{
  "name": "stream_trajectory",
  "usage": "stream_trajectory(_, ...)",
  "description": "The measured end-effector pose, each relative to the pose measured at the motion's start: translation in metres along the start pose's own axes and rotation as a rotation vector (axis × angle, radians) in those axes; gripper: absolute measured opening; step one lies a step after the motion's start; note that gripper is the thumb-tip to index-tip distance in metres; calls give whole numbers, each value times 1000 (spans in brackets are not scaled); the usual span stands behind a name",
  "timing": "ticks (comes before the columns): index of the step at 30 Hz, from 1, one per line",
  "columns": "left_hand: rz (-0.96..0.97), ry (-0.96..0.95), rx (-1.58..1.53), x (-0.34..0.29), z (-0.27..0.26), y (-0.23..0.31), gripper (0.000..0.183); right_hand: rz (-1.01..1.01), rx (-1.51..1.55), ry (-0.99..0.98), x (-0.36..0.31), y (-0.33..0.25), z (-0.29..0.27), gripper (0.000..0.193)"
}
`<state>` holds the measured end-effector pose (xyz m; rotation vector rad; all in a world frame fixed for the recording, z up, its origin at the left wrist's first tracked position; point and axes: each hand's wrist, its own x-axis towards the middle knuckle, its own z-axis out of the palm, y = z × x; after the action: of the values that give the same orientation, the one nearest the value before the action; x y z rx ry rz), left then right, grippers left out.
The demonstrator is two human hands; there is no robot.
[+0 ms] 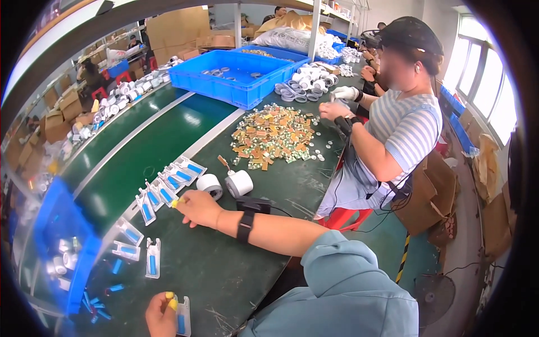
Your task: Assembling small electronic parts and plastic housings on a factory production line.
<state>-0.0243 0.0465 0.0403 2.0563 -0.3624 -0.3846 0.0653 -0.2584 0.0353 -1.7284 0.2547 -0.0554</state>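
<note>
My left hand (163,315), at the lower edge, pinches a white plastic housing (184,315) with a blue cylindrical cell in it. Yellow covers show on its fingertips. Farther up the bench, my right hand (199,209) reaches left, its fingers bent but apart, nothing visible between them. Its yellow-covered fingertip is at a row of white housings with blue cells (166,195); whether it touches one, I cannot tell. Several more filled housings (152,258) lie to the left, near loose blue cells (95,306). Two white round casings (239,183) stand just beyond my right hand.
A heap of small circuit boards (272,135) covers the bench ahead. Beyond it stands a blue crate (230,78), beside grey rings (297,91). A green conveyor (151,129) runs along the left, by a blue bin (64,241). A co-worker (401,112) sits at right.
</note>
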Motion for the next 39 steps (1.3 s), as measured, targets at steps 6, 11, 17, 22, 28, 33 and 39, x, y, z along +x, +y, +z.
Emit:
stream_trajectory(6, 85, 0, 139, -6, -6, 7, 22, 257, 257, -99, -15, 12, -9, 51)
stream_trajectory(11, 108, -12, 80, -8, -6, 11, 20, 484, 531, -226, 6, 7, -3, 66)
stream_trajectory(17, 7, -52, -3, -7, -5, 6, 19, 486, 610, -187, 35, 17, 9, 50)
stream_trajectory(22, 12, -100, 38, -7, -9, -2, 14, 479, 643, -98, 29, 21, 9, 30)
stream_trajectory(28, -50, -114, -99, -5, -11, -13, 13, 335, 432, -60, -3, 16, -4, 27)
stream_trajectory(33, -39, -114, -114, -5, -11, 3, 13, 288, 292, -192, -32, 16, -4, 23)
stream_trajectory(39, -204, -65, -241, -2, -6, -21, 21, 297, 330, -512, -87, 17, 35, 21)
